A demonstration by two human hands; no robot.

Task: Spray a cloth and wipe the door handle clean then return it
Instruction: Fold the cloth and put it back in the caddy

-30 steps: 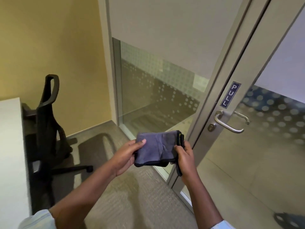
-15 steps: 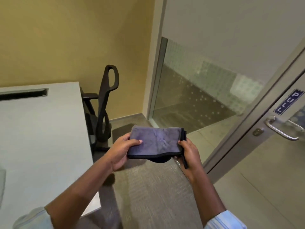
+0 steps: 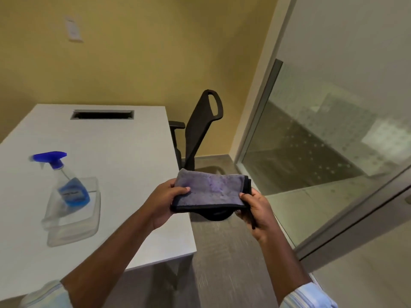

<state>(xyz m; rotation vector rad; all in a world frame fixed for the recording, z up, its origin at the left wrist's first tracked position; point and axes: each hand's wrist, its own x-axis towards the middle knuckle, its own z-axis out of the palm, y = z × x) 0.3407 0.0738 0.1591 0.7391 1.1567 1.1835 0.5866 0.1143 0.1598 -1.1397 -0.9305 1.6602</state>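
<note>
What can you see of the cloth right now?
The cloth is grey-purple, plush like microfibre, with black edging, folded into a flat rectangle. It is held level in the air beside the table's near corner, the left hand pinching one end and the right hand the other. Nothing else touches it.

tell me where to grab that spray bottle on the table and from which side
Take the spray bottle by its narrow neck just under the blue trigger head, coming from the right, the side nearer the hands. It stands upright in a clear tray on the table with its nozzle pointing left, so a hand from the right probably wraps the neck without meeting the nozzle. Both hands hold the cloth; one must let go first.
</note>
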